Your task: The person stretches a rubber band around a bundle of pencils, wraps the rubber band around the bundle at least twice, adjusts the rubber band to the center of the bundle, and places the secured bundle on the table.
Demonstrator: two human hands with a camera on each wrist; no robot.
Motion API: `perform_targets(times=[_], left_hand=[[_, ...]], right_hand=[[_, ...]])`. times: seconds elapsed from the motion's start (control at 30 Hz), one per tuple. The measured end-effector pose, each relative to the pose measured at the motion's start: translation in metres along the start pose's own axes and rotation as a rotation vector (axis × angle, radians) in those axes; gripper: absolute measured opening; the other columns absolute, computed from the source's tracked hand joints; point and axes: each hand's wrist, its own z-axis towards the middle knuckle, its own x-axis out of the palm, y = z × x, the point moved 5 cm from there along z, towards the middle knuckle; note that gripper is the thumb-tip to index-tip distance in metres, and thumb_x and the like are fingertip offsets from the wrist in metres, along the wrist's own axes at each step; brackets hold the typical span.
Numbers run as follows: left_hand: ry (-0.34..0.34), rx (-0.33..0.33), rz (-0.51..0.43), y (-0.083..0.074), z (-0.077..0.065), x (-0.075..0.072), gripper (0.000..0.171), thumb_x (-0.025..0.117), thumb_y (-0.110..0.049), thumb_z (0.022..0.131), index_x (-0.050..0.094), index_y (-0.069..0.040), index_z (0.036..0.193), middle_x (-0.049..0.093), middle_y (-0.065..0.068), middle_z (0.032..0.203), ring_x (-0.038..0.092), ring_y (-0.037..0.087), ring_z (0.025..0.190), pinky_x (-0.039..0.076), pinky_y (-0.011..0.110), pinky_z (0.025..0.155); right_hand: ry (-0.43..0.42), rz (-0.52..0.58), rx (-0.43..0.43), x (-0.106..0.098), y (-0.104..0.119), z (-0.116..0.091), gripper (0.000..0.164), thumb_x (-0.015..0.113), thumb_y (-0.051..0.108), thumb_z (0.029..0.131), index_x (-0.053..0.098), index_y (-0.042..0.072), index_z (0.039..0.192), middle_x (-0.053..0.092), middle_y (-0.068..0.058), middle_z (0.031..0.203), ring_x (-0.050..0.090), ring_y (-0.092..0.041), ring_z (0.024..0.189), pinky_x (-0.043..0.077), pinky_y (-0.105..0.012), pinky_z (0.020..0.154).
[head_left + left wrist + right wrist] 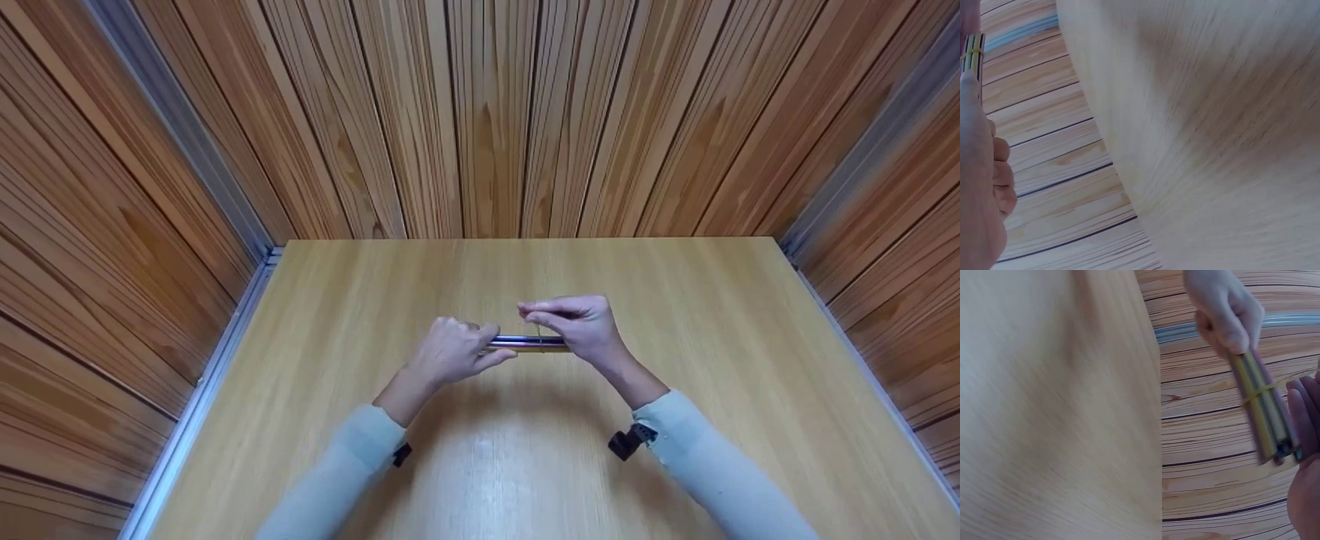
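My left hand (pixel 452 351) grips one end of a bundle of colored pencils (pixel 1268 419) and holds it level above the table. A thin yellow rubber band (pixel 1259 394) runs around the bundle's middle. With thumb and fingertips, my right hand (pixel 583 330) pinches a loop of that band and pulls it out from the pencils, away from my body. In the right wrist view the stretched strand crosses toward the right fingers (pixel 1300 410). The pencils' free ends point toward the right palm. At the left wrist view's edge, the left thumb lies along the pencils (pixel 972 62).
The wooden table (pixel 480 480) lies beneath both hands. Plank walls (pixel 495 120) stand behind it and at both sides, with metal rails (pixel 202 375) along the edges. A black wrist camera (pixel 628 441) hangs by the right sleeve.
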Motion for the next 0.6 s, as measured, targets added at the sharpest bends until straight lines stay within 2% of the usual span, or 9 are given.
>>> perform_targets(times=[0.1, 0.17, 0.3, 0.47, 0.6], left_hand=[[0.087, -0.012, -0.067, -0.006, 0.0, 0.008, 0.047, 0.066, -0.06, 0.109, 0.07, -0.015, 0.095, 0.038, -0.01, 0.064, 0.027, 0.004, 0.056, 0.014, 0.018, 0.054], [0.124, -0.014, -0.102, -0.007, 0.002, 0.009, 0.048, 0.065, -0.06, 0.11, 0.071, -0.014, 0.096, 0.039, -0.01, 0.064, 0.028, 0.005, 0.056, 0.015, 0.018, 0.054], [0.135, -0.018, -0.103, -0.009, 0.005, 0.007, 0.049, 0.064, -0.061, 0.11, 0.072, -0.013, 0.099, 0.041, -0.009, 0.063, 0.029, 0.005, 0.055, 0.016, 0.019, 0.053], [0.123, -0.019, -0.069, -0.004, 0.007, 0.006, 0.049, 0.064, -0.06, 0.11, 0.073, -0.013, 0.099, 0.042, -0.009, 0.064, 0.03, 0.005, 0.056, 0.016, 0.019, 0.053], [0.106, -0.066, -0.061, 0.009, 0.006, 0.008, 0.047, 0.065, -0.057, 0.111, 0.074, -0.012, 0.099, 0.04, -0.008, 0.064, 0.03, 0.007, 0.056, 0.017, 0.02, 0.054]], right_hand=[[-0.056, -0.038, 0.003, -0.003, 0.002, 0.003, 0.012, 0.075, -0.018, 0.095, 0.082, -0.016, 0.105, 0.087, -0.014, 0.107, 0.086, -0.004, 0.097, 0.067, -0.024, 0.084], [-0.091, -0.082, 0.009, -0.003, 0.004, 0.008, 0.011, 0.076, -0.014, 0.097, 0.083, -0.013, 0.104, 0.087, -0.018, 0.105, 0.085, -0.003, 0.093, 0.067, -0.024, 0.081], [-0.098, -0.126, 0.049, -0.003, 0.002, 0.01, 0.011, 0.077, -0.009, 0.098, 0.085, -0.01, 0.107, 0.083, -0.029, 0.107, 0.084, 0.0, 0.096, 0.067, -0.024, 0.086], [0.013, -0.062, 0.054, 0.001, 0.0, 0.007, 0.018, 0.078, -0.013, 0.095, 0.08, -0.016, 0.113, 0.077, -0.036, 0.117, 0.083, -0.001, 0.109, 0.065, -0.025, 0.093], [0.142, 0.004, 0.035, 0.009, 0.003, 0.003, 0.028, 0.082, -0.01, 0.093, 0.076, -0.018, 0.119, 0.075, -0.038, 0.121, 0.081, -0.002, 0.116, 0.065, -0.024, 0.093]])
